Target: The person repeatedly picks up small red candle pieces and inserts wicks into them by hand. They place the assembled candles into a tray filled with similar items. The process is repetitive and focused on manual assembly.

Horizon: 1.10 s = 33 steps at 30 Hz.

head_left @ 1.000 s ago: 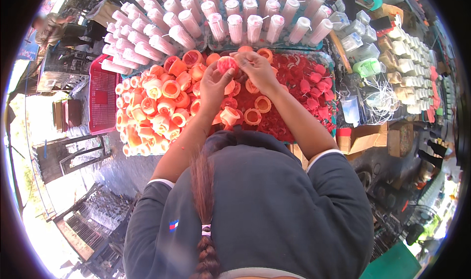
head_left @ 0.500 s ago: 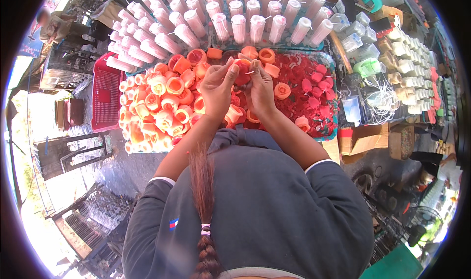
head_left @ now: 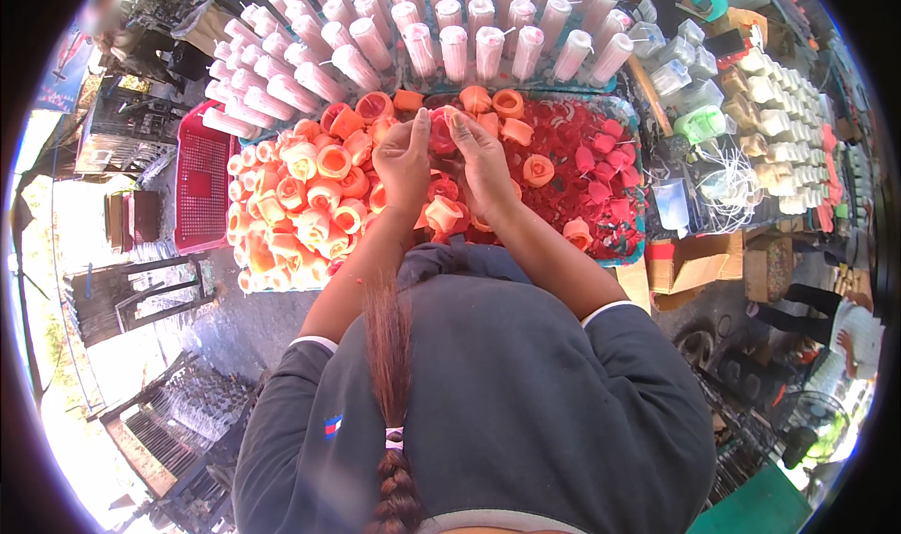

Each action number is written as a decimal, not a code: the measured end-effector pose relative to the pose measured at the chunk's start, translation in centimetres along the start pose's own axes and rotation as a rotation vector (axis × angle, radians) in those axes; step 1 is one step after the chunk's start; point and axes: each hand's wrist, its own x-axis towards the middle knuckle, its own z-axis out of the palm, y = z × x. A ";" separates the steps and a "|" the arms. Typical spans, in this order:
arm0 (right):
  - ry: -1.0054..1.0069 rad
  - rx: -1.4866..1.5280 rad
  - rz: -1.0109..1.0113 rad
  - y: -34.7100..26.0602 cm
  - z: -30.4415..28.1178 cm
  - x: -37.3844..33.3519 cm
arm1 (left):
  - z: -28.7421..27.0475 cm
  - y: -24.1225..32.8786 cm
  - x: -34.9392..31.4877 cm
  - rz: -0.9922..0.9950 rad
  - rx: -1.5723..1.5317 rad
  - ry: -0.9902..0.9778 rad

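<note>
Between my two hands, above the table's middle, is a red wax rose [head_left: 441, 132]. My left hand [head_left: 404, 166] pinches its left side between thumb and fingers. On its right side, the thumb and fingers of my right hand [head_left: 485, 163] are closed. Both hands partly cover the piece. Many orange hollow wax roses [head_left: 310, 191] lie heaped to the left of my hands, and a few more sit around them. To the right, small red wax pieces with wicks [head_left: 601, 163] rest among red scraps.
Rows of pale pink pillar candles [head_left: 455, 51] with white wicks stand at the far side. A red perforated basket [head_left: 195, 182] is at the left. On the right are clear plastic containers [head_left: 671, 79], a bundle of white wicks [head_left: 732, 187], pale molded blocks [head_left: 774, 126] and a cardboard box [head_left: 694, 267].
The red wax rose has moved slightly left with my hands. A white wick that showed by my right fingertips no longer shows. At the far right, a person has come further into view.
</note>
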 end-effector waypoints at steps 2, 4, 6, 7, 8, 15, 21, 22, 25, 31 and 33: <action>0.034 0.053 0.020 -0.6 0.0 0.4 | 0.3 1.2 -0.2 -0.058 -0.057 -0.082; 0.018 0.097 0.011 -0.6 -0.8 1.0 | 0.7 0.9 -0.7 -0.038 -0.054 -0.111; 0.023 0.147 -0.017 -0.5 -1.2 1.3 | 1.0 1.4 -1.0 -0.028 -0.043 -0.196; -0.013 0.147 -0.003 -0.5 -1.4 1.2 | 0.9 1.5 -0.7 -0.093 -0.108 -0.204; -0.048 0.146 0.012 -0.6 -1.7 1.2 | 0.7 1.7 -0.3 -0.158 -0.173 -0.212; -0.029 0.133 -0.199 -0.6 -1.9 1.5 | 0.6 1.0 -0.8 -0.041 -0.158 -0.220; 0.096 0.077 -0.390 0.8 -2.3 2.3 | 1.8 0.3 -1.0 0.329 -0.030 -0.223; 0.161 0.017 -0.429 0.8 -2.0 2.3 | 1.8 0.4 -1.0 0.295 -0.004 -0.204; 0.294 -0.212 -0.529 0.4 -1.1 1.7 | 2.1 0.8 -0.8 0.149 0.008 -0.138; 0.265 -0.378 -0.505 1.0 -2.2 2.2 | 1.8 -1.0 0.4 -0.047 -0.085 -0.082; 0.180 -0.248 -0.398 0.4 -2.1 1.9 | 1.9 -0.9 -0.3 -0.090 -0.129 -0.103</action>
